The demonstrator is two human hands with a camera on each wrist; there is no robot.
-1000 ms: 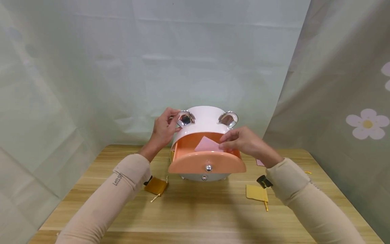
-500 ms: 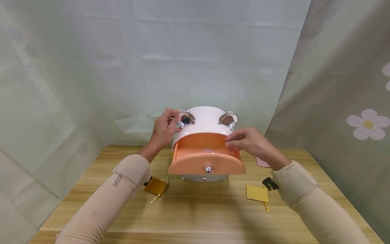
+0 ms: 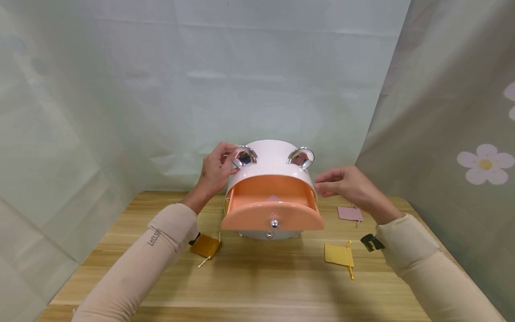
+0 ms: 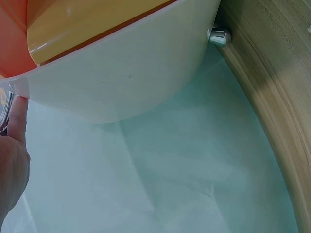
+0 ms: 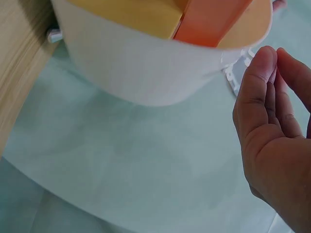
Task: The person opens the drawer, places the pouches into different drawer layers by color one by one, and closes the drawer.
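Note:
A white round box with two silver ear-shaped handles stands at the back of the wooden table. Its orange top drawer is pulled out, and a corner of a pink pouch shows inside. My left hand grips the left silver ear; in the left wrist view one finger lies against the box wall. My right hand hovers open just right of the drawer and holds nothing; the right wrist view shows its relaxed fingers beside the box.
Three small drawstring pouches lie on the table: a pink one right of the box, a yellow one at front right, and a mustard one at front left. Pale green cloth hangs behind and on both sides.
My right hand let go of the pink pouch in the drawer and drew back to the right, uncovering the pink pouch on the table. The left hand has stayed on the ear.

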